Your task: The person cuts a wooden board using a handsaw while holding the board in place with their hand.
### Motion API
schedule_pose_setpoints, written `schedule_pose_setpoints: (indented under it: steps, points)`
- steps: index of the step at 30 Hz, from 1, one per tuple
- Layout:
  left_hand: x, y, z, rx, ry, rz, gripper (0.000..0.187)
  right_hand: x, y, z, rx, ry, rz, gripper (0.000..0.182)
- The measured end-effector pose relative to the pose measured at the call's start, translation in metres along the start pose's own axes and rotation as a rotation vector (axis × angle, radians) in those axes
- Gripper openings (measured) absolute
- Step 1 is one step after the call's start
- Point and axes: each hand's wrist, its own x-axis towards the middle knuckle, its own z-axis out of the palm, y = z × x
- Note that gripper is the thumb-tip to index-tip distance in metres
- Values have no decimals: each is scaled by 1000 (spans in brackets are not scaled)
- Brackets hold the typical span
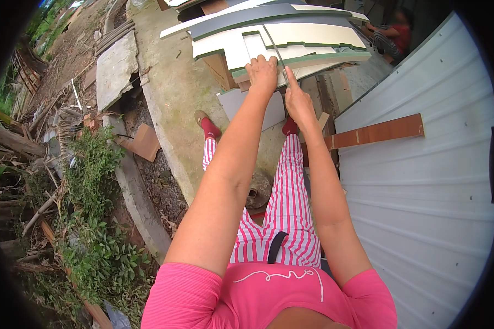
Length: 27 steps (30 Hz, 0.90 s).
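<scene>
My left hand (pixel 262 73) is closed over the near edge of a white board (pixel 230 48) with green edges and stepped cutouts. In my right hand (pixel 298 101), just to its right, is a long thin blade-like tool (pixel 275 48). Its shaft lies across the board, pointing away from me, and the index finger stretches along its near end. The two hands are close but apart. Beyond the board, a grey strip (pixel 241 21) and more white pieces form a stack. Whether the blade is cutting into the board cannot be made out.
A grey-white panel (pixel 274 112) leans under the stack. Corrugated metal sheeting (pixel 422 181) fills the right side, with a brown wooden strip (pixel 379 131) against it. Another person (pixel 398 35) crouches at the upper right. A concrete slab (pixel 115 71) and leafy plants (pixel 99 236) lie left.
</scene>
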Motion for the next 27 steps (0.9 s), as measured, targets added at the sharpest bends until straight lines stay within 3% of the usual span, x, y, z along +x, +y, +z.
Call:
schedule_pose_setpoints:
  steps: [15,18,21,25,27]
  points:
    - [2,-2,3,-32,-26,-12,18,-128,21,-6,66,5,35,59]
    - [3,-2,5,-12,-10,-8,17,-133,6,-22,130,-148,200,57]
    - [3,-3,3,-32,-8,0,17,-131,8,-20,158,-68,97,56]
    - [4,-7,14,48,1,12,20,-102,3,-24,118,-159,213,56]
    - [3,-7,14,41,38,13,19,-78,8,-17,65,-81,93,56]
